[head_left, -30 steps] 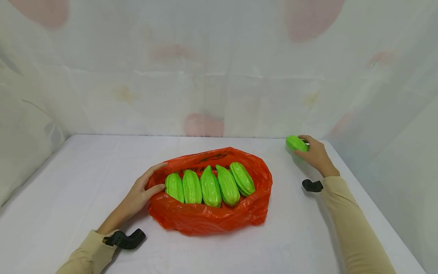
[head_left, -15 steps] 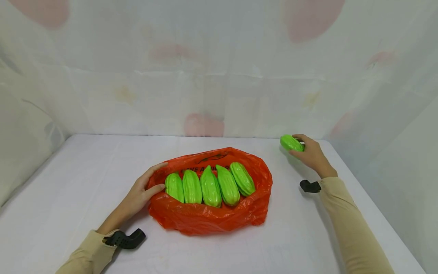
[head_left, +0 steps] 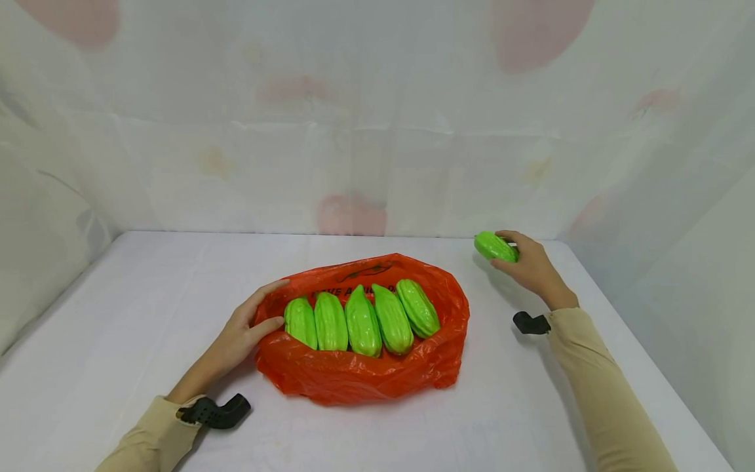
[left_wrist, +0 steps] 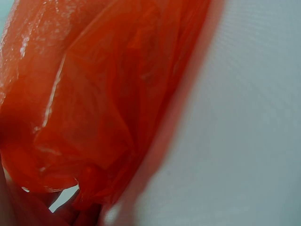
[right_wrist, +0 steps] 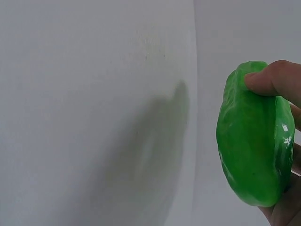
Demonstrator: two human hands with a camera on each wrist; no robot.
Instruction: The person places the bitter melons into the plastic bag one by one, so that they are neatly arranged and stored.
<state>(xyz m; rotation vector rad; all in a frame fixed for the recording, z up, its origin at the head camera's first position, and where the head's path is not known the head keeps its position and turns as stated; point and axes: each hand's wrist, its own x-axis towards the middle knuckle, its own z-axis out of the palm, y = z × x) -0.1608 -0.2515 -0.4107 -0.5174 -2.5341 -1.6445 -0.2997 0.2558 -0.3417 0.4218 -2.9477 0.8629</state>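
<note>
In the head view, a crinkled red plastic bag (head_left: 354, 383) sits mid-table with its mouth spread wide. Several glossy green bitter melons (head_left: 362, 324) lie side by side inside it. My left hand (head_left: 242, 331) holds the bag's left rim between thumb and fingers; the left wrist view shows the translucent bag wall (left_wrist: 103, 94) up close, with part of the fingers at the bottom. Off to the right at the far side, my right hand (head_left: 531, 265) grips another ridged bitter melon (head_left: 494, 246) by its side. The right wrist view has the thumb pressed on this melon (right_wrist: 251, 146), which is raised above its shadow.
A white cloth covers the table (head_left: 147, 314), and a pale curtain (head_left: 377, 151) with faded pink spots hangs behind its far edge. More pale cloth hangs at left and right. A black wrist device (head_left: 217, 412) sits on each sleeve.
My right hand has moved a short way left with the bitter melon in its grip. The left hand, the bag and the melons inside have stayed put.
</note>
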